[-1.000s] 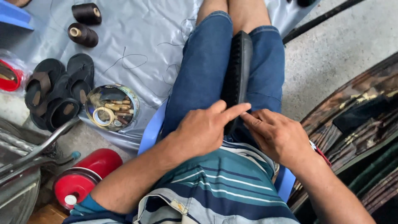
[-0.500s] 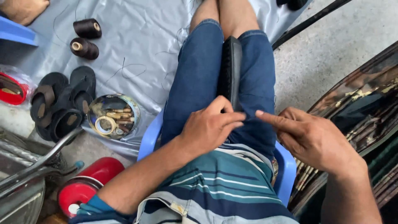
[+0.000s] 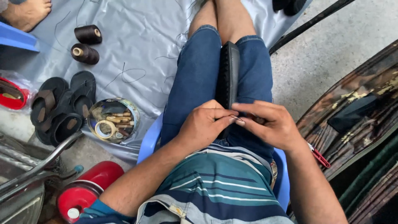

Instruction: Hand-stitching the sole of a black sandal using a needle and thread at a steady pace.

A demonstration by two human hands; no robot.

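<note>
Your left hand (image 3: 205,124) rests on your lap, forearm entering from 7 o'clock, fingers curled and touching the near end of the black shoe sole (image 3: 229,74) clamped upright between your thighs. Your right hand (image 3: 271,124), entering from 5 o'clock, meets it at centre; its fingers (image 3: 244,108) pinch narrowly on a thin needle (image 3: 236,118). A round tin (image 3: 113,120) of oddments lies at 9 o'clock.

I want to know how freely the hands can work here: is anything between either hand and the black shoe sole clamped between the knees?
Nothing visible is in the way. The left hand rests right against the near end of the black shoe sole, and the right hand meets it there, pinching a thin needle at the fingertips.
</note>
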